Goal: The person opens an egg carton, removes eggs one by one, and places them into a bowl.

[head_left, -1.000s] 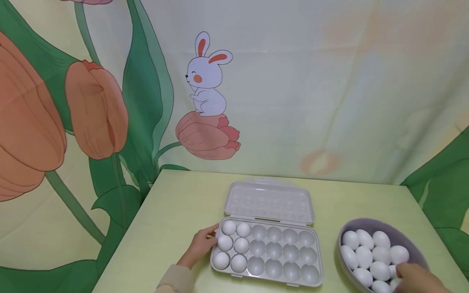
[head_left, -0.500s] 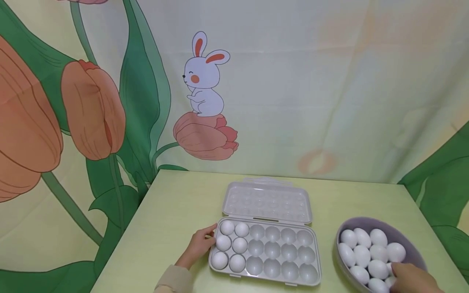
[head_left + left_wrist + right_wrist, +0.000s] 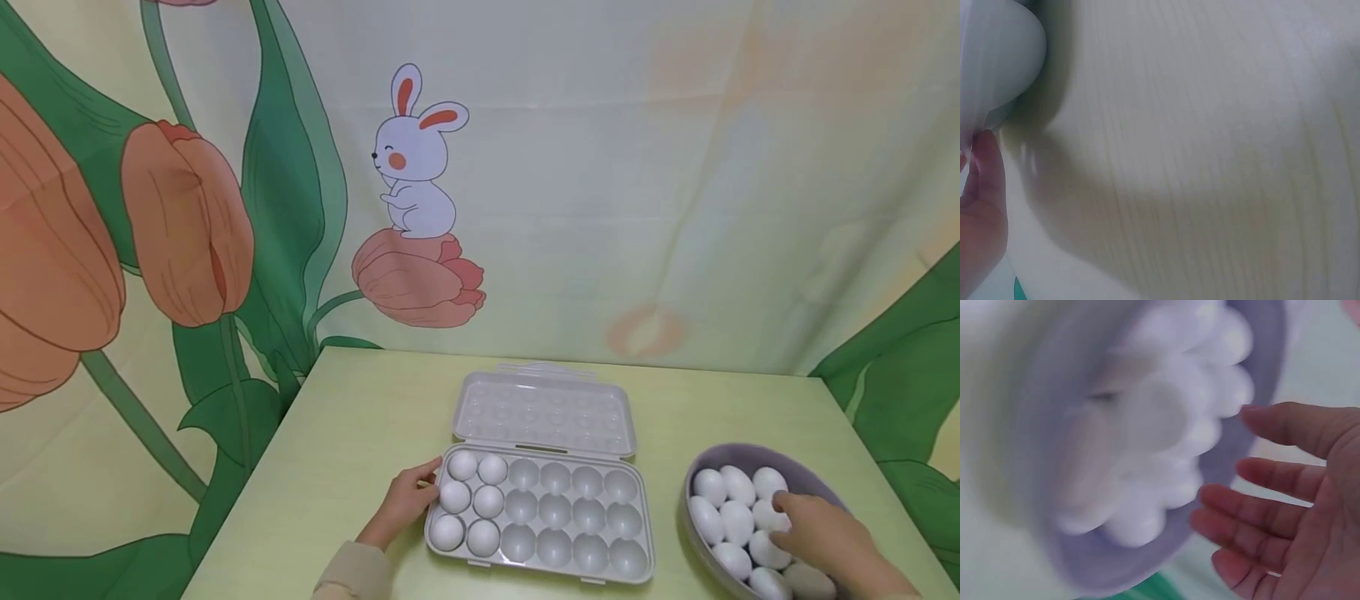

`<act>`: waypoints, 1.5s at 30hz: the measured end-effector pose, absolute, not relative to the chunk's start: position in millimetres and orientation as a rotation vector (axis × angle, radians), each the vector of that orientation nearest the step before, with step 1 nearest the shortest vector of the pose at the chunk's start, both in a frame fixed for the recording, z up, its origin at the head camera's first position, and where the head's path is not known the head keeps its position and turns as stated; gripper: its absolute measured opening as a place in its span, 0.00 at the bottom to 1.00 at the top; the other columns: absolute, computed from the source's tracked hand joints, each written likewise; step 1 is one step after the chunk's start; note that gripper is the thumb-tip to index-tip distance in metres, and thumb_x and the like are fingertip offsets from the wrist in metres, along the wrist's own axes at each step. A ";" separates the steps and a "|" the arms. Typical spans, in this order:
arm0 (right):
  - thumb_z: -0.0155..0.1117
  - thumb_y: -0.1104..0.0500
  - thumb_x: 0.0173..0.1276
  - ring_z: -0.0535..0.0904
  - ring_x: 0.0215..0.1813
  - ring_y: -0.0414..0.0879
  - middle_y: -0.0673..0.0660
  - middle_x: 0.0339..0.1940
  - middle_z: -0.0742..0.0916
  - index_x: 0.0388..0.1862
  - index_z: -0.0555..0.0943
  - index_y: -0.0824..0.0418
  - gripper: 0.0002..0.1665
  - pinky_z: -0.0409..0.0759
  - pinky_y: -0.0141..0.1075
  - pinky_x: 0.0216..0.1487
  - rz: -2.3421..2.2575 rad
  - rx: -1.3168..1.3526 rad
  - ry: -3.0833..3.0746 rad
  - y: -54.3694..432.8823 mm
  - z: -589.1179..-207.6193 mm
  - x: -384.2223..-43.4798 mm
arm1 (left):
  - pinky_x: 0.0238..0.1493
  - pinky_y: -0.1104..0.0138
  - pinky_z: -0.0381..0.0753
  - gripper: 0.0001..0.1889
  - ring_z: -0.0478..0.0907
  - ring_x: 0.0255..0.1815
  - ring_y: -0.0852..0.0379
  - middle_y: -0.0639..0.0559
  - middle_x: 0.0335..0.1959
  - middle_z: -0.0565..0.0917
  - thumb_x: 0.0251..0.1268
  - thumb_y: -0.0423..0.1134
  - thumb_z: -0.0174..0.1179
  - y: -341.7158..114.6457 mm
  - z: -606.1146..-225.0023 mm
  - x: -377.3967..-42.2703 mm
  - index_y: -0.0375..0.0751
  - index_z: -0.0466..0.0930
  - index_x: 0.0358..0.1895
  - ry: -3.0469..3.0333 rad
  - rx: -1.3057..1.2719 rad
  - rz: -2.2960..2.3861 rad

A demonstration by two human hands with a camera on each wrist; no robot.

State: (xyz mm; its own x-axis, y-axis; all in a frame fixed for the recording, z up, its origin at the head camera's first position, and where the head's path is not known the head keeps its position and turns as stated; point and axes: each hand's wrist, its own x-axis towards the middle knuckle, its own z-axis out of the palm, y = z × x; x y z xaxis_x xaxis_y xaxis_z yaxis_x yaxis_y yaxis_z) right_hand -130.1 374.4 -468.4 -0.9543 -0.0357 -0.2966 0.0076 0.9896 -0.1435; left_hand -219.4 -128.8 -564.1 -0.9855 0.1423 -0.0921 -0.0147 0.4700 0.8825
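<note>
In the head view an egg carton [image 3: 637,575] lies unfolded on the table, its left two columns filled with white eggs [image 3: 454,497]. My left hand [image 3: 405,498] holds the carton's left edge; the left wrist view shows the thumb [image 3: 988,156] against the underside of the rim. To the right, a grey-purple bowl [image 3: 813,485] is heaped with white eggs [image 3: 737,523]. Over its near right side hovers my right hand [image 3: 828,542], fingers spread and relaxed. Nothing is between thumb and fingers of that hand [image 3: 1310,531] in the right wrist view, where the eggs are blurred.
The carton's lid [image 3: 543,417] is folded back behind it on the pale wood-grain table [image 3: 375,400]. A printed curtain with a rabbit [image 3: 416,158] and tulips hangs behind the table's far edge.
My right hand has risen from among the bowl's near eggs and moved up and slightly left, its fingers spreading. The left hand stays at the carton. The head view has shifted a little.
</note>
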 end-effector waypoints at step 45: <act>0.63 0.63 0.47 0.70 0.29 0.37 0.48 0.34 0.78 0.44 0.75 0.52 0.22 0.66 0.21 0.26 -0.417 -1.470 2.929 94.2 -532.8 -168.6 | 0.23 0.72 0.73 0.28 0.73 0.28 0.59 0.42 0.34 0.76 0.47 0.26 0.51 -131.1 -569.9 -221.1 0.32 0.68 0.58 2.560 0.140 1.559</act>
